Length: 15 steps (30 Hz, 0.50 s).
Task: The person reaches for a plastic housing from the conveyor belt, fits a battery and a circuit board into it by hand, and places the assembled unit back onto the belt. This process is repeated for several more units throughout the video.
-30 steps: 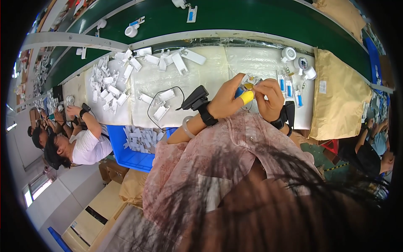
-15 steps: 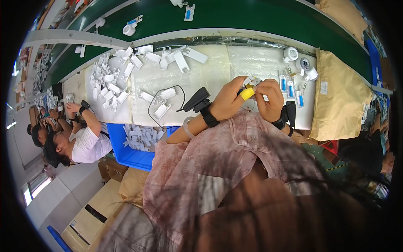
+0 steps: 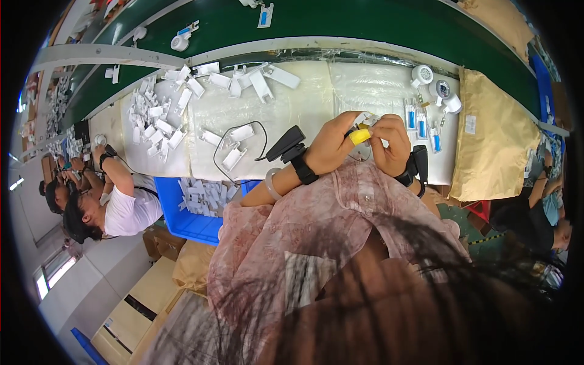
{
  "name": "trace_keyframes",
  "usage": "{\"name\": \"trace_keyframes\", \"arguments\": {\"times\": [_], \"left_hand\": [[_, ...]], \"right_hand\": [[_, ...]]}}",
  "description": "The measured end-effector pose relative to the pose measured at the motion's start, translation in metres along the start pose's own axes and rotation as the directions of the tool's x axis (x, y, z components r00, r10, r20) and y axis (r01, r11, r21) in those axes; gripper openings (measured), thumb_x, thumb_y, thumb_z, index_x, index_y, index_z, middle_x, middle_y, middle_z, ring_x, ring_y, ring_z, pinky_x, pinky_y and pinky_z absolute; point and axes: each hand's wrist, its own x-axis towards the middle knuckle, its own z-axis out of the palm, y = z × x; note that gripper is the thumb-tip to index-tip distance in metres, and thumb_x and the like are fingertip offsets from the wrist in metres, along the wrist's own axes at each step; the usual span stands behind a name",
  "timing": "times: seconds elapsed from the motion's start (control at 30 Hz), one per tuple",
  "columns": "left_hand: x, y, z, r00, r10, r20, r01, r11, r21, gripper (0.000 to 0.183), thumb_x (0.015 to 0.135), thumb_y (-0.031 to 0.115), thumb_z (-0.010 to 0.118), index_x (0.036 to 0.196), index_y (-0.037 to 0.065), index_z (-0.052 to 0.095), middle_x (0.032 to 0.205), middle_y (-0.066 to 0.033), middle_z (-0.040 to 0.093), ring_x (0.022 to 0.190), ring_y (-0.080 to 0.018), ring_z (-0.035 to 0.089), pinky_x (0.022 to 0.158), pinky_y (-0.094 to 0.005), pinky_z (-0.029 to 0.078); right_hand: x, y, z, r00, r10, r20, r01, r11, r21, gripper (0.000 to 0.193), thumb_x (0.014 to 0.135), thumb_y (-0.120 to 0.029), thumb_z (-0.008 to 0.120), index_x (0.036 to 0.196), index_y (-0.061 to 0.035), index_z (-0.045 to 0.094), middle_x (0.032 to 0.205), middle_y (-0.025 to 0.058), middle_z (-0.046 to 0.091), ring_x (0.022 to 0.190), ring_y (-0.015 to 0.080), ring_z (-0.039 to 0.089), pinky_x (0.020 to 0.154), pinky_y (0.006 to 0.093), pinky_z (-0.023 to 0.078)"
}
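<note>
Close in front of my chest, both hands meet over a small white plastic part [image 3: 365,118], mostly hidden by the fingers. My left hand [image 3: 331,143] is closed around it, with a bright yellow wrap [image 3: 359,136] at its thumb. From the other side my right hand [image 3: 392,141] pinches at the same part. A thin wire loop seems to hang below the fingers; its ends are hidden. To the right of my hands lie white pieces with blue inserts [image 3: 421,125] and round white lamp-like heads [image 3: 421,75].
White plastic housings [image 3: 161,128] are heaped on the table's left, with several more [image 3: 261,82] at the back. A blue bin [image 3: 188,226] of white parts stands front left. Brown paper [image 3: 493,140] covers the right. Beyond runs a green conveyor [image 3: 365,30]; a co-worker [image 3: 131,210] sits left.
My hands stay together on the white part, with hardly any shift. Items on the green conveyor have slid slightly left. The co-worker's hand at the left has moved a little.
</note>
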Motion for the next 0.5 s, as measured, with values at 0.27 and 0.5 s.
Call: {"name": "trace_keyframes", "arguments": {"times": [0.27, 0.5], "left_hand": [[0.004, -0.006, 0.005, 0.996, 0.050, -0.068, -0.049, 0.999, 0.024, 0.021, 0.097, 0.013, 0.052, 0.112, 0.001, 0.058, 0.070, -0.0010, 0.053, 0.058, -0.0072, 0.046, 0.052, -0.0235, 0.039], [0.009, -0.010, -0.004, 0.996, -0.081, -0.036, 0.077, 0.993, -0.093, 0.022, 0.100, 0.018, 0.047, 0.111, 0.003, 0.058, 0.070, 0.0004, 0.053, 0.057, -0.0067, 0.048, 0.050, -0.0220, 0.040]], "right_hand": [[-0.004, 0.004, 0.005, 1.000, 0.010, -0.027, -0.009, 1.000, 0.012, 0.020, 0.071, 0.008, 0.071, 0.087, -0.0020, 0.063, 0.083, 0.0115, 0.060, 0.077, 0.0292, 0.056, 0.070, 0.0357, 0.046], [-0.002, 0.008, 0.010, 0.992, 0.121, 0.044, -0.121, 0.993, 0.014, 0.024, 0.073, 0.004, 0.071, 0.095, -0.0016, 0.062, 0.090, 0.0138, 0.061, 0.083, 0.0313, 0.058, 0.073, 0.0362, 0.046]]}}
